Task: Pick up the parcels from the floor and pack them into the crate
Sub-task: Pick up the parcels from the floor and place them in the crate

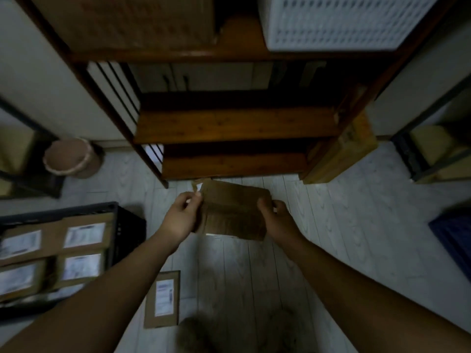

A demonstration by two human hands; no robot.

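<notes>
held parcel (234, 212): brown, plain side up, in the air above the floor (344, 225), in front of the shelf (237, 124)
left hand (179, 217): grips its left edge, fingers curled
right hand (276, 220): grips its right edge, thumb on top
crate (127, 225): black, on the floor at left
packed parcels (84, 235): several lie flat in the crate, labels up
floor parcel (163, 299): label up, between the arms, near the crate
shelf: dark wood, white basket (339, 21) on an upper board
bin (68, 157): left of the shelf
box (341, 151): at the shelf's right foot

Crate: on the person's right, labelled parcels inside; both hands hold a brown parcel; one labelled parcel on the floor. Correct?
No. The head view shows the crate on the person's left, not right. The rest stands: left hand and right hand hold the brown parcel, one labelled parcel lies on the floor.
</notes>
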